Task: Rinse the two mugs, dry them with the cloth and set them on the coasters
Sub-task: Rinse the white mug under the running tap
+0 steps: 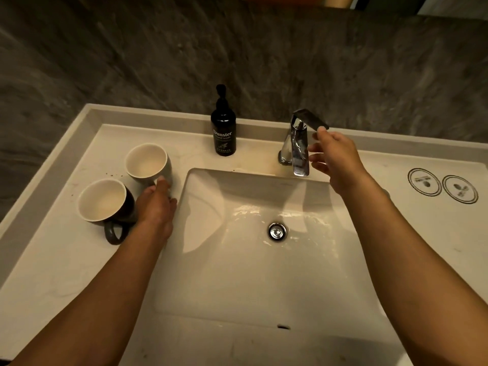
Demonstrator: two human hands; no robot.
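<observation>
Left hand (155, 204) curled around far mug (148, 163), left of sink (343, 299) on tabletop (52, 286); right hand (335, 159), fingers relaxed (fingertip at tap lever (311, 120)), nearer spout.

Dark grey marbled wall (264, 62) behind cream vanity counter (66, 273). Basin (237, 273) sunk in counter centre, chrome drain (277, 231) mid-basin. Warm dim light.

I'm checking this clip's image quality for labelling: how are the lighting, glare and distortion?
Head view: dim, warm light; glare patches on the wet sink basin and chrome faucet; both forearms cast soft shadows into the basin; wide-angle distortion bows the counter edge and stretches the arms near the frame's bottom; the two mugs remain sharp and readable.
</observation>
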